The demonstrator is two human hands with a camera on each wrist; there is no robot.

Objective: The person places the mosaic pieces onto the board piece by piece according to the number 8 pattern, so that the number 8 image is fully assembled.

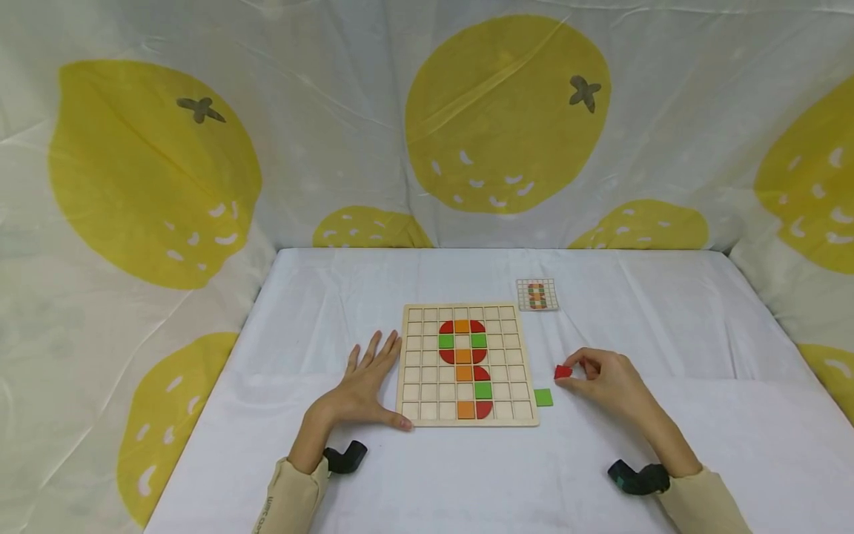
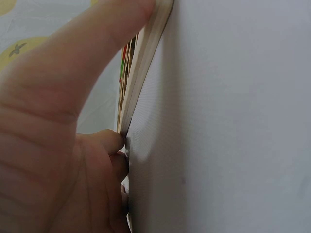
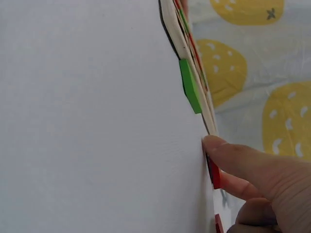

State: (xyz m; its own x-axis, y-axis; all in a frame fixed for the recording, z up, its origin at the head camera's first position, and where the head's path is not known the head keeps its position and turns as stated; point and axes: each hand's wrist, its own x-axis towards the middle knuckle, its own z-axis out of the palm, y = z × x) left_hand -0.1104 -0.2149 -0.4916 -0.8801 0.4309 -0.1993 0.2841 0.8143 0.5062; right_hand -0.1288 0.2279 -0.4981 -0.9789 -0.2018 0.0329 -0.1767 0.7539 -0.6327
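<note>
A wooden grid board (image 1: 427,389) lies on the white-covered table, with red quarter-round, orange and green square pieces set in its middle columns. My left hand (image 1: 360,389) is spread along its left side, the thumb touching the near left corner; in the left wrist view the thumb (image 2: 97,53) lies against the board's edge (image 2: 141,73). To the right of the board, my right hand (image 1: 603,378) pinches a red piece (image 1: 563,372) between thumb and fingers. A green square (image 1: 543,397) lies between that hand and the board. In the right wrist view, another red piece (image 3: 218,224) shows partly behind the fingers.
A small pattern card (image 1: 537,294) with a coloured figure on a grid lies beyond the board's far right corner. Black wrist mounts (image 1: 639,478) sit at both cuffs. A lemon-printed cloth (image 1: 507,111) hangs behind the table.
</note>
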